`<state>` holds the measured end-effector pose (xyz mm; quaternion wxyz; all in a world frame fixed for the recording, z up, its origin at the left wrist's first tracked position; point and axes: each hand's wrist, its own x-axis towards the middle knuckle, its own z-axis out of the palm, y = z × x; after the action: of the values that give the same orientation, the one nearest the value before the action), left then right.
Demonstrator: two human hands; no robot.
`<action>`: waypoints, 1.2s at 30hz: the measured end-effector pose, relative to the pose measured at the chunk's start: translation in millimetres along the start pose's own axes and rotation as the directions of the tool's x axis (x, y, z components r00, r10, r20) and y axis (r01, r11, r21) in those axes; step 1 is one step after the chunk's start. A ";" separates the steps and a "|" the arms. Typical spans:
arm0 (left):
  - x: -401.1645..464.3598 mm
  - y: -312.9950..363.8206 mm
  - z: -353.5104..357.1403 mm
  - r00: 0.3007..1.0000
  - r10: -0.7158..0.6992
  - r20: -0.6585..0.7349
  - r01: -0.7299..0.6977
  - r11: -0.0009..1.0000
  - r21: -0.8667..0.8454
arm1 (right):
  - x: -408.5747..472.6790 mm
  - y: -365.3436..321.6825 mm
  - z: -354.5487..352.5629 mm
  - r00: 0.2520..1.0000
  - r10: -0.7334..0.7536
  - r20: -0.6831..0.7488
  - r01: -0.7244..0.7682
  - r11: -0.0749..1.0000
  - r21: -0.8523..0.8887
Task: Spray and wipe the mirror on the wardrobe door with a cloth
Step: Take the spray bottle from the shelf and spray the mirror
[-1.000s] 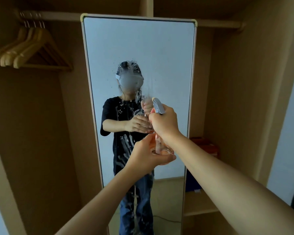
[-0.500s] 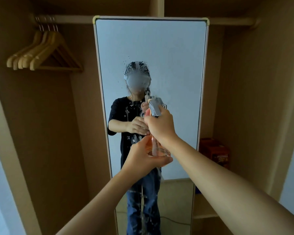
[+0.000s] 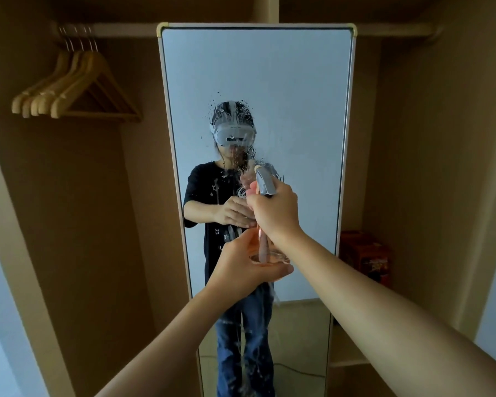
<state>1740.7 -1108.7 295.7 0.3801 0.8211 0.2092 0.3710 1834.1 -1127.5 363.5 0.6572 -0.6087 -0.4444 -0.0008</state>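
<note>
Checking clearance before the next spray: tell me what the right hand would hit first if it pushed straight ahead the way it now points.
Most likely the mirror. The right hand grips the spray bottle, nozzle toward the wet glass, and nothing shows between them, though depth is hard to judge.

Mirror: glass, glossy, reflecting cleanly toward 12 o'clock; centre is showing wet droplets and thin runs trailing toward 6 o'clock. Frame looking like pale smooth plastic with yellowish corner caps.

Spray bottle: clear glossy plastic body, pinkish tint showing through; trigger head is looking grey, smooth, slightly shiny plastic.

Wardrobe panels: matt tan wood-look board, faint grain.

Hangers at 10 o'clock: pale smooth wood, hanging by thin metal hooks.

Box at 3 o'clock: printed orange-red card, finish hard to tell.
</note>
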 end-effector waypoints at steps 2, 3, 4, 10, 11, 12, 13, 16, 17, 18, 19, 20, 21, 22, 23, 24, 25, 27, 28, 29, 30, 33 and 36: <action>1.0 0.7 2.1 1.000 0.009 -0.008 -0.009 1.000 -0.004 | 1.2 1.6 -1.5 1.000 -0.021 0.011 0.021 1.000 0.000; 1.1 0.7 2.4 1.000 0.011 -0.018 -0.011 1.000 -0.007 | 0.9 1.0 -1.4 0.999 -0.035 0.024 0.035 0.999 -0.003; 0.4 0.9 1.9 1.000 0.010 -0.030 -0.011 1.000 -0.010 | 1.6 1.6 1.2 0.998 -0.040 0.046 0.040 0.999 0.000; -11.9 -7.3 -15.4 0.996 -0.037 -0.084 0.036 0.999 -0.015 | -2.4 0.2 31.0 0.984 -0.087 0.154 0.083 0.996 0.030; -14.7 -8.2 -19.7 0.995 -0.042 -0.086 0.042 0.999 -0.001 | -4.9 0.6 36.0 0.985 -0.090 0.148 0.086 0.996 0.030; -17.7 -8.5 -23.4 0.995 -0.046 -0.086 0.047 0.999 0.012 | -6.6 1.5 40.2 0.986 -0.096 0.135 0.093 0.995 0.027; -20.3 -9.2 -26.5 0.995 -0.051 -0.087 0.053 0.998 0.021 | -8.4 1.3 42.7 0.988 -0.092 0.127 0.090 0.996 0.024; -26.2 -12.3 -31.9 0.993 -0.060 -0.100 0.064 0.997 0.033 | -10.9 1.1 50.7 0.983 -0.037 0.178 0.035 0.999 0.016; -27.4 -13.4 -32.9 0.992 -0.061 -0.108 0.065 0.997 0.036 | -12.9 -1.0 52.3 0.983 -0.032 0.180 0.030 0.999 0.013; -28.3 -14.7 -33.8 0.991 -0.063 -0.115 0.068 0.997 0.038 | -13.8 -1.6 54.3 0.986 -0.044 0.163 0.044 0.999 0.002; -29.1 -15.7 -34.5 0.991 -0.065 -0.118 0.070 0.997 0.039 | -15.6 -3.5 54.8 0.987 -0.049 0.153 0.051 0.999 -0.013; -30.0 -16.6 -35.2 0.990 -0.068 -0.120 0.073 0.997 0.038 | -16.5 -3.3 56.2 0.987 -0.052 0.153 0.055 0.998 -0.019; -30.8 -17.8 -35.9 0.990 -0.071 -0.124 0.076 0.996 0.037 | -18.5 -4.0 57.2 0.986 -0.052 0.161 0.054 0.998 -0.014; -31.8 -18.6 -36.6 0.989 -0.071 -0.127 0.077 0.996 0.038 | -20.1 -3.1 58.2 0.985 -0.061 0.164 0.062 0.998 0.000; -32.7 -19.5 -37.3 0.989 -0.072 -0.129 0.078 0.996 0.042 | -21.6 -2.7 58.4 0.983 -0.072 0.166 0.071 0.997 0.012; -33.8 -20.5 -37.7 0.989 -0.075 -0.129 0.081 0.996 0.046 | -22.3 -1.1 60.3 0.982 -0.074 0.174 0.073 0.997 0.015; -35.2 -22.2 -37.9 0.989 -0.079 -0.129 0.085 0.995 0.047 | -24.0 -0.7 60.3 0.978 -0.073 0.195 0.072 0.997 0.014; -38.3 -26.9 -37.8 0.987 -0.094 -0.127 0.100 0.994 0.041 | -27.1 3.8 62.9 0.973 -0.071 0.219 0.075 0.997 -0.008; -40.1 -29.6 -37.7 0.987 -0.102 -0.124 0.107 0.994 0.037 | -29.2 6.2 63.8 0.973 -0.069 0.219 0.075 0.997 -0.016; -41.8 -32.6 -37.6 0.987 -0.108 -0.120 0.113 0.993 0.036 | -31.6 8.0 64.3 0.973 -0.056 0.225 0.062 0.998 -0.017; -43.8 -35.6 -37.5 0.987 -0.115 -0.117 0.120 0.992 0.039 | -33.5 11.2 65.7 0.972 -0.044 0.232 0.048 0.999 -0.009; -49.7 -45.1 -37.3 0.985 -0.142 -0.100 0.149 0.987 0.064 | -41.4 19.6 69.2 0.970 -0.030 0.242 0.030 1.000 0.003; -56.4 -51.5 -35.3 0.984 -0.162 -0.078 0.168 0.983 0.071 | -48.5 28.1 71.8 0.970 -0.023 0.242 0.022 1.000 0.004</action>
<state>1674.4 -1095.3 245.5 0.3695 0.8011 0.3044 0.3592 1778.2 -1088.9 302.9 0.5985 -0.5988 -0.5280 0.0662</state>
